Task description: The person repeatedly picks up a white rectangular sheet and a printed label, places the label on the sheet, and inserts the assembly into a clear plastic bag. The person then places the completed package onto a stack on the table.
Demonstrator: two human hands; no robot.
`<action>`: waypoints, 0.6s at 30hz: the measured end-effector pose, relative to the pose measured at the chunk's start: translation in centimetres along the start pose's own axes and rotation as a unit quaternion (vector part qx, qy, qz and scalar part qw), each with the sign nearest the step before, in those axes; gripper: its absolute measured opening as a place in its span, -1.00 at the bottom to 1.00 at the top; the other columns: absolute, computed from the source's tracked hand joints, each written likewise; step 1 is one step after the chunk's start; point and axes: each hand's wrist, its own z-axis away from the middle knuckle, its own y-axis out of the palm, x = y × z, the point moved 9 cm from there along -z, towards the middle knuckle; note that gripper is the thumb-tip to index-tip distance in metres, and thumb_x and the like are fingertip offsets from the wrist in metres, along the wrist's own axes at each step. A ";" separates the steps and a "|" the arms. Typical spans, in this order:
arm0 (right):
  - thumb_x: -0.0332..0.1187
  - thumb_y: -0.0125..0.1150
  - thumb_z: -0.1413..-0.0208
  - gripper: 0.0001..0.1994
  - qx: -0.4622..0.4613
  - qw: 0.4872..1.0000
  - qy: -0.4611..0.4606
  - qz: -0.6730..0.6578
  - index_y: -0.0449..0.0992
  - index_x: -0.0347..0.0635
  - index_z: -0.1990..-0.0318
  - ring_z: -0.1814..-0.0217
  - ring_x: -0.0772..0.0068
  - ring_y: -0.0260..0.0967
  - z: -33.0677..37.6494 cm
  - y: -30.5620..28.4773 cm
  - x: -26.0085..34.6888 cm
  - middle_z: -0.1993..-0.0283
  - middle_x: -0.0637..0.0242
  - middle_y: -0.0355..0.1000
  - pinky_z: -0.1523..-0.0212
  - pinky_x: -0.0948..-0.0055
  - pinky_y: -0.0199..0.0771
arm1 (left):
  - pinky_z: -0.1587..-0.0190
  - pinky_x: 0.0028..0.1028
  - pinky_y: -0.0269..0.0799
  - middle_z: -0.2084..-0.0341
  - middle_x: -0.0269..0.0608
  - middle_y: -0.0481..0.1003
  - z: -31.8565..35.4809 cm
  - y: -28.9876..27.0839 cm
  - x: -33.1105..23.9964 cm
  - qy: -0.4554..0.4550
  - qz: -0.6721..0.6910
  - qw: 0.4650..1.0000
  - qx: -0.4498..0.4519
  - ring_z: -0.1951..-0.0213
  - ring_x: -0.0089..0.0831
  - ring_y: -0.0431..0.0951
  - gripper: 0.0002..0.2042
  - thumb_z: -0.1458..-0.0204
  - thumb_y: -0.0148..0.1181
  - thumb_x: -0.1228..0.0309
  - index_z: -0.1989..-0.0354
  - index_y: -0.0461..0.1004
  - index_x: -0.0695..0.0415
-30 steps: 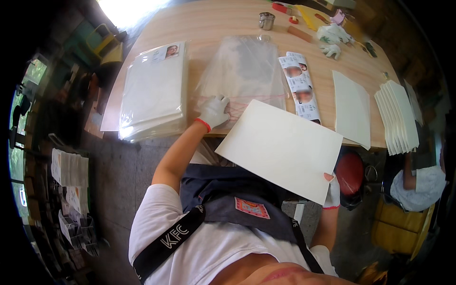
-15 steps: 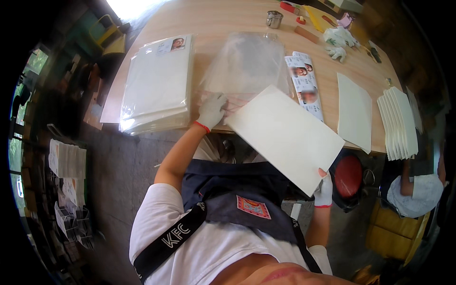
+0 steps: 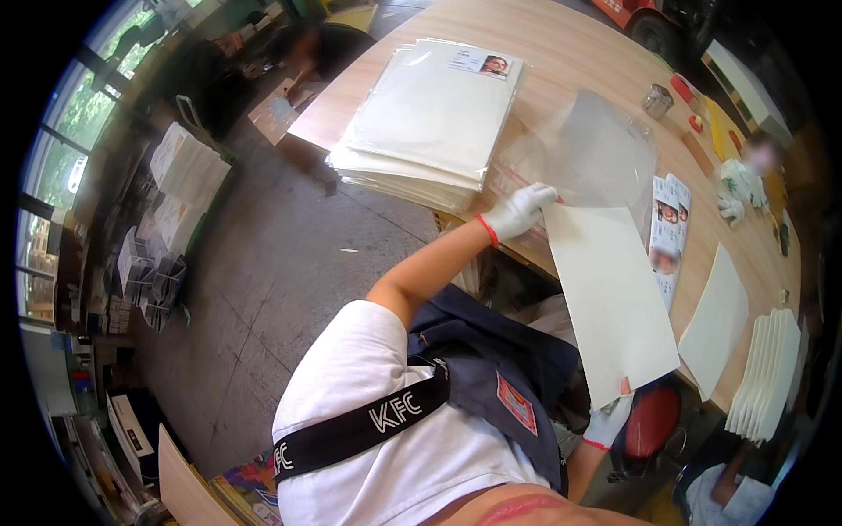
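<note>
My left hand (image 3: 521,213), in a white glove with a red cuff, is closed at the near edge of a clear plastic bag (image 3: 605,145) lying on the table. Its fingertips pinch the bag's edge, right by the upper left corner of a white board (image 3: 610,294). In my right hand (image 3: 609,422), also gloved, is the lower end of that board, with a bare thumb tip on top and the fingers beneath. The board slants from the table edge toward me, its far end next to the bag's mouth.
To the left lies a stack of bagged white boards (image 3: 425,123). Photo-printed label strips (image 3: 668,230) lie right of the bag. Further right are a white board (image 3: 715,320) and several fanned boards (image 3: 765,377). A metal tin (image 3: 657,101) and gloves (image 3: 744,188) lie farther back. A red stool (image 3: 651,422) is below the edge.
My view has swung left, so the table sits further right. The board has turned more in line with the bag, its far end closer to my left hand. My right hand still holds it.
</note>
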 end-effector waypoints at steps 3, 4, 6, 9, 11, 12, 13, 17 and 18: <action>-0.29 -0.06 -0.18 -0.59 0.081 0.996 0.019 -0.036 0.23 -0.36 -0.11 0.27 0.42 0.42 -0.3 1.4 -0.3 0.08 0.16 0.40 0.30 0.45 0.48 | 0.24 -0.25 0.42 0.15 -0.18 0.40 0.5 -0.2 -1.9 -0.027 -0.065 0.997 -0.012 0.19 -0.12 0.47 -0.59 0.19 -0.05 0.66 0.11 0.37 0.01; -0.29 -0.06 -0.18 -0.58 0.189 0.978 0.050 -0.069 0.21 -0.34 -0.13 0.21 0.39 0.42 -0.1 3.4 -0.4 0.05 0.16 0.37 0.25 0.43 0.48 | 0.27 -0.26 0.43 0.15 -0.20 0.40 0.7 0.0 -2.5 -0.018 -0.071 0.997 -0.015 0.19 -0.15 0.48 -0.59 0.18 -0.04 0.66 0.10 0.36 0.02; -0.30 -0.03 -0.15 -0.56 0.032 0.999 -0.015 -0.011 0.19 -0.26 -0.16 0.13 0.34 0.40 0.4 2.2 -0.1 -0.02 0.16 0.34 0.21 0.37 0.51 | 0.33 -0.44 0.45 0.17 -0.21 0.41 1.8 0.3 -3.6 0.033 -0.035 0.998 -0.048 0.26 -0.27 0.50 -0.47 0.20 -0.04 0.71 -0.03 0.34 0.01; -0.30 -0.01 -0.16 -0.57 -0.036 0.997 -0.060 0.034 0.20 -0.25 -0.16 0.12 0.40 0.37 2.0 3.7 -0.1 -0.01 0.18 0.34 0.18 0.43 0.48 | 0.31 -0.52 0.42 0.14 -0.19 0.40 5.0 2.2 0.6 -0.146 0.329 0.882 -0.303 0.24 -0.56 0.46 -0.45 0.06 -0.03 0.75 -0.17 0.19 0.11; -0.28 -0.02 -0.18 -0.58 -0.006 0.979 -0.120 0.166 0.20 -0.26 -0.15 0.04 0.40 0.33 2.8 3.6 0.1 -0.04 0.20 0.31 0.08 0.42 0.42 | 0.29 -0.50 0.45 0.23 -0.25 0.43 4.6 6.2 1.8 -0.190 0.535 0.749 -0.342 0.30 -0.53 0.47 -0.51 -0.02 0.04 0.61 -0.18 0.17 0.10; -0.28 -0.02 -0.19 -0.58 0.009 0.961 -0.150 0.231 0.19 -0.26 -0.15 0.00 0.40 0.31 3.6 3.5 0.0 -0.05 0.20 0.29 0.03 0.42 0.39 | 0.32 -0.50 0.45 0.27 -0.26 0.46 4.0 8.4 1.7 -0.217 0.610 0.678 -0.347 0.34 -0.52 0.48 -0.54 -0.03 0.06 0.57 -0.15 0.22 0.11; -0.26 -0.06 -0.23 -0.61 0.034 0.809 -0.334 0.483 0.19 -0.29 -0.13 -0.08 0.41 0.24 6.1 6.1 1.0 -0.09 0.18 0.23 -0.06 0.39 0.29 | 0.32 -0.50 0.45 0.27 -0.26 0.46 3.2 10.0 1.6 -0.235 0.644 0.650 -0.328 0.34 -0.51 0.48 -0.55 -0.03 0.06 0.56 -0.14 0.23 0.11; -0.32 -0.06 -0.23 -0.66 0.015 0.894 -0.238 0.379 0.21 -0.25 -0.11 0.11 0.55 0.24 5.3 4.8 0.3 0.02 0.27 0.28 0.11 0.50 0.28 | 0.32 -0.49 0.46 0.27 -0.27 0.47 1.5 16.0 0.7 -0.305 0.706 0.590 -0.247 0.34 -0.51 0.48 -0.60 -0.04 0.07 0.51 -0.11 0.26 0.12; -0.33 -0.07 -0.23 -0.68 0.004 0.879 -0.258 0.401 0.23 -0.22 -0.10 0.22 0.64 0.26 5.7 5.5 0.5 0.09 0.34 0.32 0.21 0.58 0.30 | 0.32 -0.49 0.46 0.27 -0.27 0.47 1.3 16.9 0.3 -0.317 0.707 0.589 -0.229 0.35 -0.50 0.49 -0.61 -0.04 0.07 0.50 -0.10 0.27 0.12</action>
